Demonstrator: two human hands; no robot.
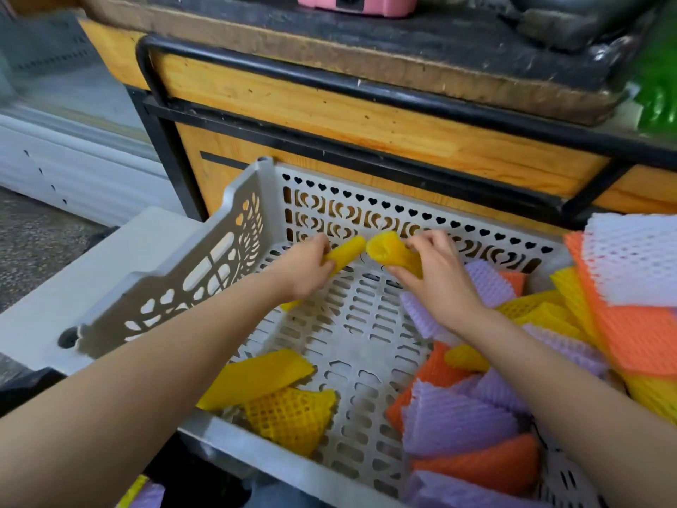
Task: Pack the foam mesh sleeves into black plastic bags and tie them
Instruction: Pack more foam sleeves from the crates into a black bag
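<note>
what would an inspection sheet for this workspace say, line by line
surface: grey perforated crate, part of its floor bare
job's things: rolled yellow sleeve and opened yellow sleeve held up over the crate; loose sleeves in yellow, purple and orange inside it; flat stack of white, orange and yellow mesh at right; no black bag clearly seen
clutter: pink object on the stand top; green item at the right edge
grippers: left hand grips the rolled yellow sleeve; right hand pinches the opened yellow sleeve
cables: nothing seen
surroundings: wooden stand with black metal frame behind the crate; white panel at left
</note>
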